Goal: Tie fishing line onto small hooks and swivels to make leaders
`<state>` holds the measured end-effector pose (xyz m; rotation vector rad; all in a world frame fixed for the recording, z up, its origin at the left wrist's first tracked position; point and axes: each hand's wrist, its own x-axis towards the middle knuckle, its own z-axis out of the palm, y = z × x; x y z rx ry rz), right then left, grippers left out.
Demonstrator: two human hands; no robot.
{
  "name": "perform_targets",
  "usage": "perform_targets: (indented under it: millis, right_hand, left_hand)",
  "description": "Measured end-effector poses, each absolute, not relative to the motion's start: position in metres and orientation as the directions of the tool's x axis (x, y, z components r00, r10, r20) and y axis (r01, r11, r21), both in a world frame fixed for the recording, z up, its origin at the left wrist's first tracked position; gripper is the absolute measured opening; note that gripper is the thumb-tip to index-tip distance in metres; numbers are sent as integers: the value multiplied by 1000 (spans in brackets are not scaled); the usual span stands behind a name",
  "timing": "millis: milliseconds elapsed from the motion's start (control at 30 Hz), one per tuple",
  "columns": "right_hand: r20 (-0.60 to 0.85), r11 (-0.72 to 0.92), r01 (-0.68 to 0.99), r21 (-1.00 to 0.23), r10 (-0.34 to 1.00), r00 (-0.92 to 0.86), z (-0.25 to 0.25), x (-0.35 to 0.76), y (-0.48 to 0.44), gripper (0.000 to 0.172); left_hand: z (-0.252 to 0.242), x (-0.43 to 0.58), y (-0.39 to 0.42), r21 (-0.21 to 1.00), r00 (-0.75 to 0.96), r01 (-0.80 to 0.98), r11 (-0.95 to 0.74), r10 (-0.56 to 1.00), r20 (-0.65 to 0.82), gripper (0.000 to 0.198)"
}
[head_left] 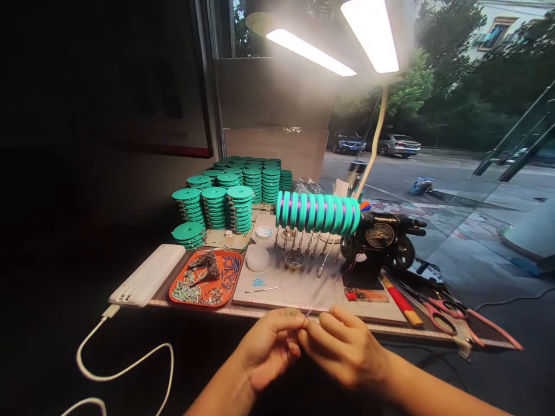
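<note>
My left hand point(274, 344) and my right hand point(347, 346) meet at the table's front edge. Both are closed in a pinch, fingertips touching, around a thin purple line point(309, 312) whose lower part is hidden by the fingers. Beyond them, a row of green foam spools point(318, 212) wound with purple line sits on a black winding device point(381, 237). Small metal swivels point(307, 245) dangle beneath the spools. On the pale board point(299, 294) lie a thin needle-like tool point(263, 289) and some short light-blue pieces point(259, 281).
An orange tray point(206, 277) of small parts lies left, beside a white power bank point(147, 274). Stacks of green spools point(214, 205) stand behind. A lighter point(366, 295), a red-and-yellow stick point(401, 301) and scissors point(442, 315) lie right. A lamp point(373, 34) hangs overhead.
</note>
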<state>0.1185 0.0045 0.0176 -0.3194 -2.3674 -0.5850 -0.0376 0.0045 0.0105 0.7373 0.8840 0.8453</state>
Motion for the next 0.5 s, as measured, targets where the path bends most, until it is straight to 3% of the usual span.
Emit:
perform_targets:
  millis: [100,167,233,267,333,367,433,500]
  right_hand:
    - [664,895,382,230,143,-734,7,112,-1,35]
    - [646,939,339,64,220,-731,7,110,-4,39]
    - [613,947,257,-192,321,-722,15,110,-3,38]
    - [579,909,231,-347,401,-710,22,110,1,34]
    - [418,697,233,-679,627,-657,40,107,14,21]
    - [297,538,248,-805,729,-617,49,104,22,17]
    - [111,298,252,-921,819,-563,62,96,39,12]
    - [49,227,247,-942,822,-567,67,86,54,11]
  left_hand:
    - [10,-36,1,878,337,-275,392,895,-294,18]
    - [10,-36,-1,930,263,-237,281,940,-217,13]
    - [5,-37,-3,999,165,-49,-14,986,22,10]
    - [2,-38,-4,967,138,114,-226,968,210,11]
    - [-7,-40,-6,658,174,465,-592,790,588,18]
    - [-12,-41,-6,476,207,575,-666,681,703,21]
    - [-18,-42,-6,282,219,684,-673,557,801,24]
    - [-20,-42,-6,229,211,722,-653,523,825,24]
